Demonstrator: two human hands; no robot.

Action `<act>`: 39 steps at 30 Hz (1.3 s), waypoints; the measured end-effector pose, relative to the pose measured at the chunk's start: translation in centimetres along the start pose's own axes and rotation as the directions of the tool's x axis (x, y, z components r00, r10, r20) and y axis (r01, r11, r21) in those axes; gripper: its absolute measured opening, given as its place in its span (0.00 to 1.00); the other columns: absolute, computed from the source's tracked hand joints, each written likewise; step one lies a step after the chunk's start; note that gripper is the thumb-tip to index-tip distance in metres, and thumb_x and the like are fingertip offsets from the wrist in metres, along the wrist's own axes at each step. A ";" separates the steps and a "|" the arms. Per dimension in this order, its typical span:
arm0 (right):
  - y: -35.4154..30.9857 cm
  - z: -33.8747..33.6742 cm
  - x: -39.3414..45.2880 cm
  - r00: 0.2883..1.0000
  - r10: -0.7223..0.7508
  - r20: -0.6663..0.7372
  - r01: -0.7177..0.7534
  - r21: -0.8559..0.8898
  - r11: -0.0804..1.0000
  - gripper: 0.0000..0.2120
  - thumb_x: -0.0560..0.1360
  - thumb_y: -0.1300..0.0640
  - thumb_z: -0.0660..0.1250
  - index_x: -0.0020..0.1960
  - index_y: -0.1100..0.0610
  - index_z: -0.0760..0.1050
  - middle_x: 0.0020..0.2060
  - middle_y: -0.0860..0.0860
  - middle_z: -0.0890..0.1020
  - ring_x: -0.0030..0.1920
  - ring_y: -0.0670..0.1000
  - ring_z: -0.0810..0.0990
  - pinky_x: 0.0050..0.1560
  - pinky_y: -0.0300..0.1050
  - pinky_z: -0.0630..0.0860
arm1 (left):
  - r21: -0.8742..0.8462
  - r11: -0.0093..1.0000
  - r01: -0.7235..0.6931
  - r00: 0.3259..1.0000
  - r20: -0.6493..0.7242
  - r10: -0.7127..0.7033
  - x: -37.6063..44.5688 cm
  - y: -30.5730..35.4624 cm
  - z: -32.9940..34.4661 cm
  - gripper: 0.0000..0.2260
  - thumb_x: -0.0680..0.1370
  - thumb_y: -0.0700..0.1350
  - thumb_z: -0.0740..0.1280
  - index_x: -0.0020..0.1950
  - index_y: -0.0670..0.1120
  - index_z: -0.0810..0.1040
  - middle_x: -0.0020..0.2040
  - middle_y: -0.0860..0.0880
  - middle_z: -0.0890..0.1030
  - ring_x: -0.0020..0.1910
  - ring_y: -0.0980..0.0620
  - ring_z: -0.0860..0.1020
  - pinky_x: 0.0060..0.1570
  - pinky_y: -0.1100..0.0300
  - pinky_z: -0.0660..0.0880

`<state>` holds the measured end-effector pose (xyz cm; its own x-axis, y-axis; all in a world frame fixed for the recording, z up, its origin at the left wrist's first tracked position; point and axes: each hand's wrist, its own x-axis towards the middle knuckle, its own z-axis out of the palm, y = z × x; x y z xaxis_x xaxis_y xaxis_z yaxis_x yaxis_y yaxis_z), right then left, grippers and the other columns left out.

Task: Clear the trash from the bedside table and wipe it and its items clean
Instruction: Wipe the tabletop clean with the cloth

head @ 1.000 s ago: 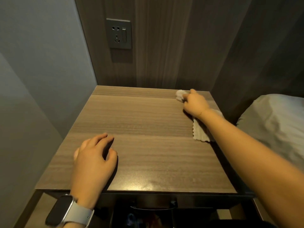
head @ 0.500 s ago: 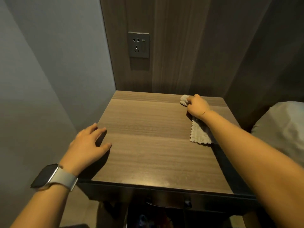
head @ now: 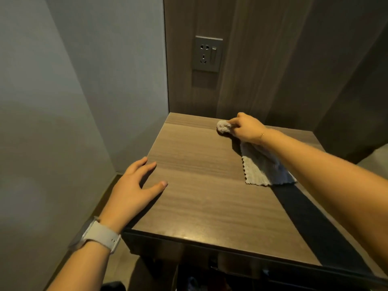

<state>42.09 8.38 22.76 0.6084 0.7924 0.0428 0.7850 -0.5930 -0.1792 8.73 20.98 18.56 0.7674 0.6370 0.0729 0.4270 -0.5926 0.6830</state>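
The wooden bedside table (head: 205,206) fills the middle of the view, and nothing stands on its top but a cloth. My right hand (head: 246,129) reaches to the table's far edge and is shut on a light grey cloth (head: 260,171). A bunched end of the cloth pokes out past the fingers, and the rest trails flat under my wrist. My left hand (head: 134,190) rests on the table's left edge, fingers spread and holding nothing. A pale watch band circles that wrist.
A grey wall socket (head: 207,53) sits on the wood panel behind the table. A grey wall (head: 63,101) runs close along the left side. A dark opening (head: 210,276) shows under the table's front edge. A pale pillow corner (head: 375,158) peeks in at the right.
My left hand slid from the table's front toward its left edge. The right hand with the cloth stayed near the far edge. The view shifted left.
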 end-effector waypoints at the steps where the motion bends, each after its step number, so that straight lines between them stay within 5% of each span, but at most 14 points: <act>1: 0.0 0.9 0.7 0.999 0.046 -0.004 -0.046 -0.025 0.999 0.16 0.78 0.59 0.60 0.64 0.56 0.75 0.50 0.55 0.70 0.51 0.58 0.74 0.49 0.47 0.68 | -0.010 1.000 0.005 1.000 -0.009 -0.005 0.1 -0.1 0.0 0.30 0.73 0.58 0.69 0.73 0.54 0.67 0.76 0.58 0.60 0.73 0.56 0.61 0.69 0.56 0.61; 4: -2.0 2.8 -0.6 0.998 0.025 -0.049 -0.029 -0.066 0.997 0.14 0.78 0.58 0.59 0.62 0.57 0.74 0.51 0.56 0.70 0.49 0.59 0.76 0.52 0.51 0.73 | -0.046 0.999 0.020 0.999 -0.034 -0.022 0.1 -0.2 0.0 0.32 0.73 0.55 0.71 0.75 0.52 0.65 0.75 0.56 0.63 0.71 0.57 0.63 0.68 0.57 0.62; 8: -5.3 2.8 -6.5 0.948 -0.316 0.028 0.311 0.119 0.943 0.16 0.78 0.60 0.60 0.63 0.54 0.75 0.49 0.55 0.71 0.48 0.54 0.73 0.50 0.49 0.70 | -0.117 0.988 0.102 0.994 -0.015 -0.105 0.0 0.2 0.0 0.36 0.73 0.53 0.72 0.77 0.50 0.60 0.73 0.51 0.66 0.70 0.52 0.67 0.65 0.56 0.65; 10: -5.8 1.7 -6.7 0.919 -0.381 0.104 0.354 0.210 0.911 0.16 0.77 0.63 0.61 0.63 0.53 0.77 0.48 0.55 0.72 0.48 0.52 0.72 0.52 0.50 0.69 | -0.140 0.980 0.139 0.990 -0.010 -0.141 0.1 0.2 -0.2 0.35 0.73 0.53 0.72 0.76 0.49 0.61 0.73 0.50 0.67 0.70 0.50 0.68 0.65 0.54 0.67; 18: -6.6 3.4 4.0 0.998 -0.032 -0.045 0.032 -0.004 0.999 0.15 0.77 0.60 0.59 0.62 0.57 0.74 0.51 0.57 0.69 0.51 0.61 0.76 0.46 0.48 0.68 | -0.302 0.939 0.167 0.985 0.016 -0.170 0.0 0.2 -0.4 0.31 0.72 0.49 0.73 0.73 0.52 0.65 0.65 0.56 0.73 0.60 0.58 0.71 0.57 0.61 0.70; 25: -9.3 3.0 -0.5 0.947 -0.314 0.059 0.291 0.247 0.924 0.15 0.77 0.63 0.61 0.60 0.55 0.78 0.48 0.55 0.74 0.49 0.52 0.73 0.48 0.41 0.67 | -0.633 0.696 0.340 0.936 0.156 -0.315 0.0 -1.8 -1.5 0.17 0.77 0.41 0.67 0.66 0.50 0.75 0.58 0.51 0.81 0.56 0.51 0.79 0.54 0.55 0.76; 28: -5.4 2.1 2.7 0.993 -0.027 -0.118 0.046 0.164 0.985 0.14 0.77 0.61 0.60 0.59 0.54 0.79 0.47 0.56 0.74 0.51 0.57 0.75 0.49 0.47 0.68 | -0.654 0.664 0.364 0.926 0.178 -0.333 -0.3 -2.9 -2.1 0.12 0.77 0.41 0.67 0.59 0.52 0.81 0.53 0.51 0.84 0.52 0.52 0.81 0.52 0.56 0.77; 31: -4.0 2.9 5.4 0.978 0.181 -0.100 -0.172 0.092 0.981 0.17 0.76 0.62 0.59 0.62 0.55 0.77 0.54 0.58 0.76 0.55 0.61 0.77 0.52 0.50 0.72 | -0.630 0.683 0.369 0.928 0.207 -0.311 -0.2 -3.7 -2.2 0.11 0.76 0.43 0.69 0.57 0.53 0.82 0.51 0.53 0.84 0.51 0.55 0.82 0.50 0.58 0.77; 34: -7.7 4.4 6.8 0.995 0.058 -0.078 -0.058 0.005 0.998 0.17 0.78 0.60 0.58 0.66 0.55 0.73 0.57 0.60 0.70 0.56 0.64 0.74 0.59 0.53 0.70 | -0.672 0.630 0.390 0.919 0.244 -0.308 0.4 -4.2 -2.3 0.11 0.75 0.40 0.69 0.55 0.51 0.83 0.49 0.52 0.85 0.44 0.57 0.83 0.38 0.66 0.76; 39: -12.8 5.4 7.5 0.976 -0.213 -0.036 0.214 0.043 0.976 0.16 0.78 0.61 0.56 0.63 0.55 0.75 0.48 0.55 0.68 0.49 0.55 0.72 0.47 0.46 0.67 | -0.692 0.608 0.390 0.919 0.249 -0.306 0.1 -4.4 -2.0 0.11 0.76 0.40 0.69 0.55 0.52 0.83 0.49 0.52 0.85 0.43 0.59 0.83 0.36 0.68 0.75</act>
<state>35.97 22.68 20.11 0.4312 0.8949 0.1149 0.8914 -0.4029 -0.2077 5.99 24.68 17.02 0.6934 0.6443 -0.3227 0.2276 0.2290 0.9464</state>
